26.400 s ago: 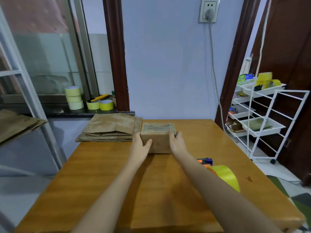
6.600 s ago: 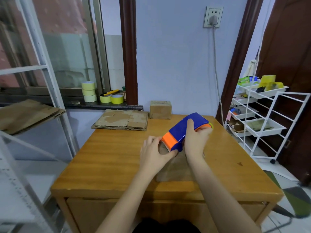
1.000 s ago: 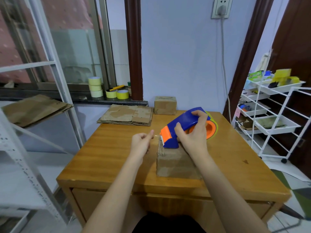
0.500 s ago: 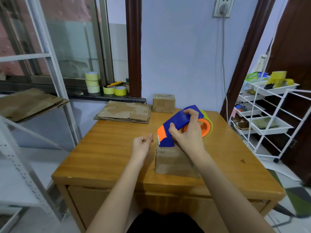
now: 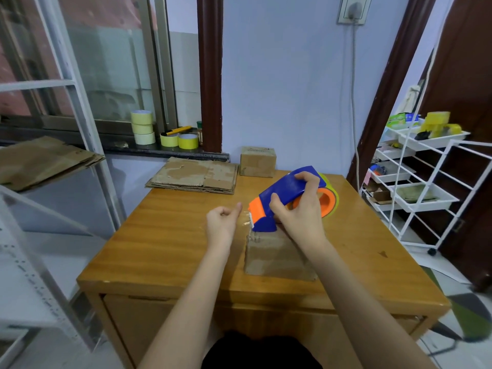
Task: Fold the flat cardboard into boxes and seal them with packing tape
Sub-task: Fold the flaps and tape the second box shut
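I am clenching my right hand (image 5: 299, 214) grip around the tape dispenser (image 5: 287, 194), now tilted onto the box (image 5: 277, 255) at the counter's (image 5: 170, 235) six o'clock edge, while my left hand (image 5: 222, 222) is pinching the tape end, freshly pulled out toward nine o'clock for sealing.

Your right hand (image 5: 299, 214) and the blue tape dispenser (image 5: 286, 191) cover the near box's (image 5: 277, 258) top, the clear tape strand at your left hand (image 5: 222, 222) is too faint to trace, and the wall socket (image 5: 351, 9) is cropped by the far edge.
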The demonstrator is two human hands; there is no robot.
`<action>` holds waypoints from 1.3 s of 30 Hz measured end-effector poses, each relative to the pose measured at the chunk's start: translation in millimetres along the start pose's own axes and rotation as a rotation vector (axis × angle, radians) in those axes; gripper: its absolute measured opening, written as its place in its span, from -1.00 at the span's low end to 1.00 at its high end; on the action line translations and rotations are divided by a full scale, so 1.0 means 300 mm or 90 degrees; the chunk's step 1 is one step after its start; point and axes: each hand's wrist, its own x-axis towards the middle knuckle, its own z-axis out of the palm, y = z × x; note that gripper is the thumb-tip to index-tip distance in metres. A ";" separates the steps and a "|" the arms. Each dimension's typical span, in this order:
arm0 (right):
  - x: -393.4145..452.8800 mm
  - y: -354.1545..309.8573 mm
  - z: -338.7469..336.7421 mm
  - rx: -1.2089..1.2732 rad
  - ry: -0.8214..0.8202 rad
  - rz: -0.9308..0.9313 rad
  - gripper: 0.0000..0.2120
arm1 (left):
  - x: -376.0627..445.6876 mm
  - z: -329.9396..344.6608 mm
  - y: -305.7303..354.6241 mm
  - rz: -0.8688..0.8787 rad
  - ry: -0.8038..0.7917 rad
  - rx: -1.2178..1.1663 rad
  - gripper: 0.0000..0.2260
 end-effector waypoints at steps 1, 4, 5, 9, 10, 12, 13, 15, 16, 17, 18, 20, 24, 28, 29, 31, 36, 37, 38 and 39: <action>0.000 0.001 0.001 0.001 0.002 0.000 -0.50 | 0.001 0.006 -0.009 0.013 0.013 0.011 -0.72; -0.001 0.003 0.001 -0.004 0.013 -0.009 -0.50 | -0.020 0.024 -0.050 0.019 0.016 0.000 -0.69; -0.001 0.004 0.001 -0.002 0.018 -0.010 -0.50 | -0.028 0.032 -0.063 0.008 0.006 -0.025 -0.69; -0.002 0.001 -0.002 0.006 0.017 0.012 -0.51 | -0.055 0.062 -0.078 -0.063 -0.042 -0.099 -0.69; -0.002 0.000 -0.002 0.005 0.016 0.014 -0.51 | -0.057 0.064 -0.077 -0.064 -0.050 -0.090 -0.69; -0.002 -0.002 -0.002 0.004 0.010 0.021 -0.52 | -0.050 0.063 -0.080 -0.056 -0.075 -0.046 -0.68; -0.002 -0.003 -0.003 0.005 0.008 0.025 -0.53 | -0.046 0.062 -0.083 -0.059 -0.098 -0.025 -0.66; -0.002 -0.004 -0.004 0.009 0.008 0.031 -0.54 | -0.041 0.057 -0.086 -0.088 -0.152 0.009 -0.60; -0.002 -0.005 -0.005 0.011 0.009 0.033 -0.54 | -0.039 0.054 -0.091 -0.103 -0.180 0.025 -0.59; -0.001 -0.006 -0.006 0.014 0.008 0.035 -0.55 | -0.042 0.050 -0.095 -0.113 -0.204 0.042 -0.61; -0.001 -0.008 -0.007 0.018 0.007 0.037 -0.56 | -0.045 0.047 -0.101 -0.118 -0.218 0.059 -0.66; 0.001 -0.007 -0.008 0.026 0.006 0.042 -0.57 | -0.044 0.046 -0.109 -0.120 -0.215 0.098 -0.72; 0.001 -0.004 -0.009 0.031 0.005 0.044 -0.57 | -0.080 0.004 -0.062 -0.036 -0.130 0.080 -0.86; 0.002 -0.002 -0.007 0.029 0.013 0.040 -0.57 | -0.211 -0.014 -0.009 -0.005 -0.250 -0.129 -0.64; 0.002 -0.001 -0.006 0.028 0.015 0.037 -0.57 | -0.229 -0.004 -0.013 0.006 -0.270 -0.125 -0.57; 0.002 -0.002 -0.006 0.031 0.020 0.036 -0.57 | -0.236 0.009 -0.035 0.037 -0.280 -0.115 -0.46; 0.004 -0.005 -0.009 0.036 0.019 0.039 -0.58 | -0.213 0.002 -0.093 0.170 -0.311 -0.016 -0.33; 0.005 -0.005 -0.009 0.039 0.022 0.041 -0.59 | -0.210 -0.005 -0.098 0.197 -0.294 0.028 -0.35; 0.006 -0.006 -0.010 0.041 0.025 0.043 -0.59 | -0.204 -0.013 -0.098 0.224 -0.271 0.077 -0.39; 0.006 -0.006 -0.011 0.044 0.027 0.047 -0.59 | -0.200 -0.020 -0.089 0.255 -0.252 0.124 -0.45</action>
